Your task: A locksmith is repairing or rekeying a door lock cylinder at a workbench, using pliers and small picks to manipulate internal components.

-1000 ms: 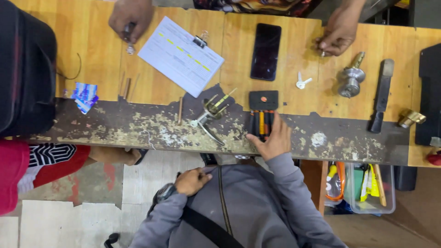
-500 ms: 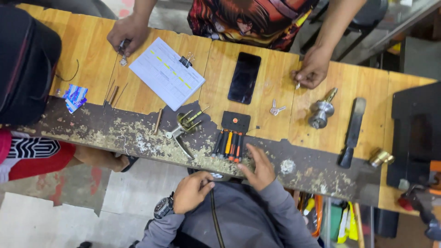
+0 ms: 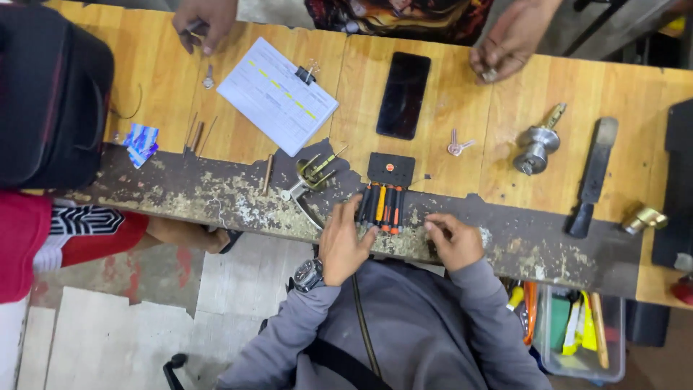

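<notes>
- Two hands now work at the worn front edge of the bench (image 3: 216,198). A second ago only the right one was up there, while the left rested down against the grey jacket.
- Left hand (image 3: 343,245), the one with the wristwatch, has come up to the screwdriver set (image 3: 382,206). Its fingers lie spread, tips touching the lower ends of the black and orange handles, closed round none of them.
- Right hand (image 3: 451,242) has slid off the set to just beside it on the right. Its fingers curl in towards the thumb — whether they pinch something small, I cannot tell.
- The screwdriver set lies open in its black case between the two hands, near the brass lock part (image 3: 314,173). It has not shifted on the bench.
- My reading: the picking-out has passed from right hand to left, and no driver is drawn yet.
- Across the bench, a co-worker's hands (image 3: 509,47) stay by the phone (image 3: 403,94) and clipboard sheet (image 3: 276,96) — well apart from the set.
</notes>
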